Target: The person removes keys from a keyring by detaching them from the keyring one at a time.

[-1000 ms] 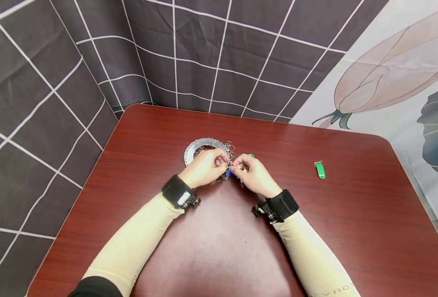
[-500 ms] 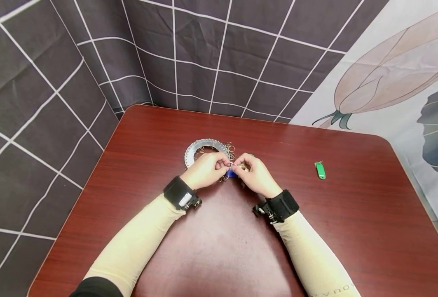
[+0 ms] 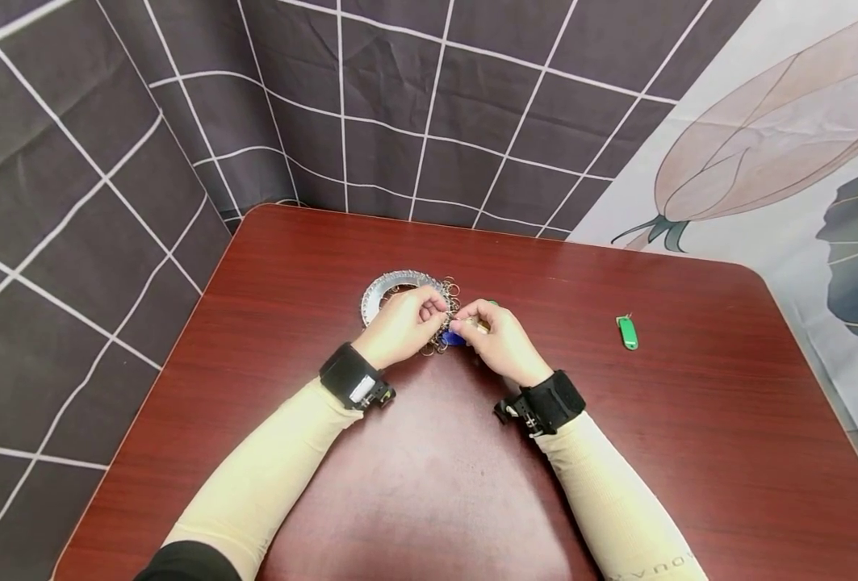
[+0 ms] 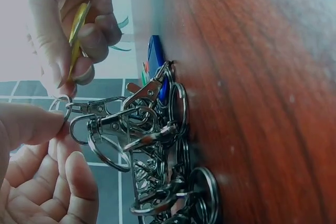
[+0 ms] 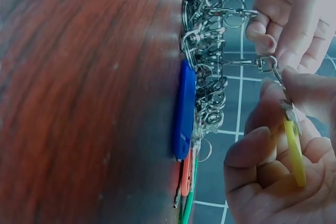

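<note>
At the table's middle, my left hand (image 3: 437, 311) pinches the small ring of a metal snap clasp (image 4: 107, 107) between thumb and finger. That clasp trails back to a heap of metal clasps and rings (image 4: 157, 150) on the table. My right hand (image 3: 466, 324) meets the left one and pinches a yellow key tag (image 5: 294, 150), whose ring end sits against the clasp's swivel (image 5: 266, 64). A blue tag (image 5: 184, 109) lies flat beside the heap, with an orange tag (image 5: 186, 174) and a green tag (image 5: 187, 208) just past it.
A round ring of metal clasps (image 3: 392, 286) lies just beyond my left hand. A separate green key tag (image 3: 626, 332) lies alone to the right on the red-brown table (image 3: 690, 452). Checked fabric hangs behind the table and to its left.
Both hands stay together at the same spot. Only the fingertips have shifted slightly around the clasp and the yellow tag.
</note>
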Demonstrator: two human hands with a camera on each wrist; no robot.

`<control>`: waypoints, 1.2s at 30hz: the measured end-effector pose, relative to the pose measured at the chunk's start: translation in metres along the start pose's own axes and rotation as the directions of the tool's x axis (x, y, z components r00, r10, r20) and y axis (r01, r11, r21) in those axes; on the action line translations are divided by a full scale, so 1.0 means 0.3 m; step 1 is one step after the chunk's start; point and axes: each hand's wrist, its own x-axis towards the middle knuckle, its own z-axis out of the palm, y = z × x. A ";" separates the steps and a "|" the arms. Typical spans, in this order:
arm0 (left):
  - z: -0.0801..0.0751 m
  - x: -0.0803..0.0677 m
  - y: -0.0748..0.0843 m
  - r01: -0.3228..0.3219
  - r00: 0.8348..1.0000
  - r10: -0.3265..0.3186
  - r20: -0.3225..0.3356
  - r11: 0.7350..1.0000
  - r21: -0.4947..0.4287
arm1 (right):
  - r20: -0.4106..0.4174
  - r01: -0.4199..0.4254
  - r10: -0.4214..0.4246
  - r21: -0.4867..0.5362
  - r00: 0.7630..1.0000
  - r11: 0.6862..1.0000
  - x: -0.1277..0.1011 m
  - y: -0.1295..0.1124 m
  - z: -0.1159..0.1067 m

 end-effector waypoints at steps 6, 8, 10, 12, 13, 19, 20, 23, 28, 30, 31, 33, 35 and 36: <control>0.001 -0.004 0.011 0.007 0.999 -0.007 0.034 1.000 -0.008 | -0.017 0.014 -0.014 -0.018 1.000 1.000 -0.001 -0.005 -0.002; 0.003 -0.004 0.008 0.016 0.999 -0.016 0.052 1.000 -0.002 | -0.014 0.017 -0.018 -0.015 1.000 1.000 0.000 -0.007 -0.002; 0.005 -0.005 0.004 0.029 0.997 -0.030 0.070 1.000 0.011 | -0.016 0.019 -0.019 -0.005 1.000 1.000 0.000 -0.007 -0.002; 0.005 -0.006 0.001 0.040 0.995 -0.042 0.088 0.999 0.022 | -0.020 0.021 -0.021 0.003 1.000 1.000 0.001 -0.007 -0.002; 0.004 -0.006 0.001 0.042 0.995 -0.044 0.094 0.999 0.026 | -0.023 0.022 -0.022 0.004 0.999 1.000 0.001 -0.006 -0.002; 0.000 -0.010 0.008 0.039 0.997 -0.041 0.068 0.999 0.032 | -0.025 0.002 -0.001 0.037 1.000 0.999 -0.001 -0.007 0.000; -0.001 -0.011 0.009 0.036 0.998 -0.038 0.054 0.999 0.034 | -0.023 -0.001 0.002 0.041 1.000 0.999 -0.002 -0.007 0.001; 0.000 -0.012 0.011 0.021 1.000 -0.022 0.019 0.999 0.035 | -0.016 0.008 -0.007 0.030 1.000 1.000 0.000 -0.003 0.003; 0.005 -0.011 0.006 0.016 1.000 -0.017 0.006 0.999 0.028 | -0.004 0.046 -0.046 0.035 0.999 0.998 0.003 0.002 0.005; 0.006 -0.008 0.005 0.021 1.000 -0.021 0.008 0.999 0.028 | -0.001 0.051 -0.051 0.062 0.999 0.997 0.003 0.002 0.005; 0.007 -0.008 0.005 0.023 1.000 -0.023 0.009 0.999 0.027 | 0.001 0.050 -0.050 0.081 0.999 0.995 0.003 0.002 0.005; 0.008 -0.007 0.005 0.027 1.000 -0.028 0.014 0.999 0.027 | 0.002 0.048 -0.048 0.110 0.999 0.993 0.003 0.003 0.005; 0.009 -0.006 0.004 0.023 1.000 -0.024 0.018 0.999 0.027 | -0.001 0.046 -0.046 0.127 0.999 0.991 0.003 0.004 0.006; 0.010 -0.006 0.004 0.018 1.000 -0.018 0.017 0.999 0.028 | -0.003 0.048 -0.048 0.135 0.999 0.990 0.004 0.005 0.006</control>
